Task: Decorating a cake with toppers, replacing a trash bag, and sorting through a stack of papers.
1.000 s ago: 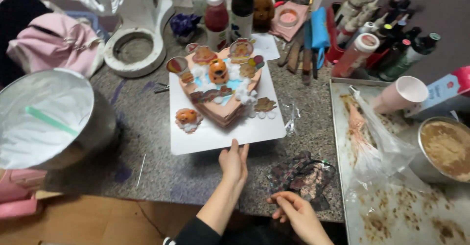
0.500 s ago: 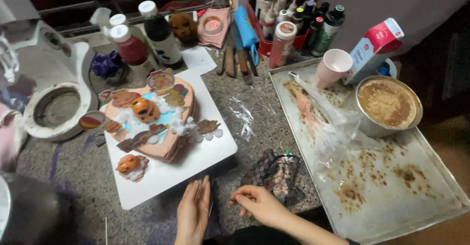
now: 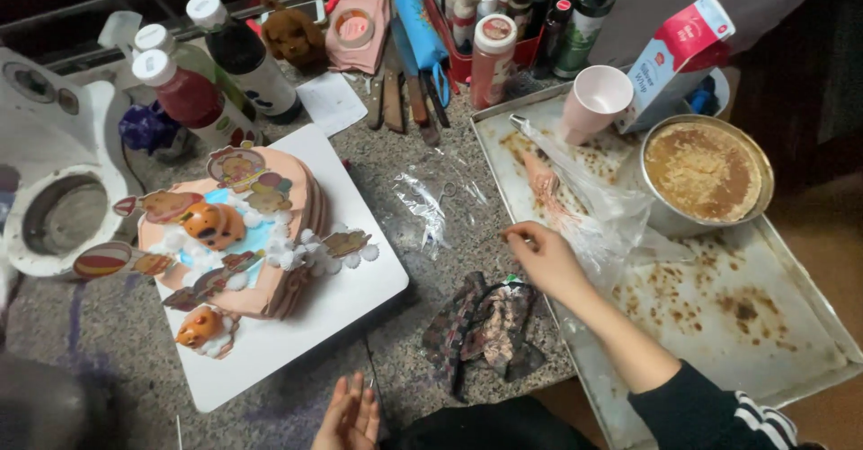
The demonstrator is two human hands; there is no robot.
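A pink heart-shaped cake (image 3: pixel 235 234) with cartoon toppers sits on a white square board (image 3: pixel 346 284) at the left. My left hand (image 3: pixel 349 416) rests open at the bottom edge, just below the board's near corner, holding nothing. My right hand (image 3: pixel 544 257) reaches out over the left rim of the metal baking tray (image 3: pixel 719 324), fingers pinched together beside a clear piping bag (image 3: pixel 589 200) with pink cream. I cannot tell whether the fingers hold anything. A dark plaid cloth (image 3: pixel 485 329) lies just below that hand.
A round tin of brown cake (image 3: pixel 703 171), a pink cup (image 3: pixel 593 101) and a carton (image 3: pixel 676 56) stand on the tray. Sauce bottles (image 3: pixel 193 95), colouring bottles (image 3: pixel 530 0), knives (image 3: pixel 404 99), a tape roll (image 3: pixel 353 27) and a white mixer base (image 3: pixel 54 189) line the back. Crumpled plastic film (image 3: pixel 430 205) lies mid-counter.
The view has swung right. My right hand has moved up from the cloth to the tray's edge by the piping bag. My left hand has slid down off the board.
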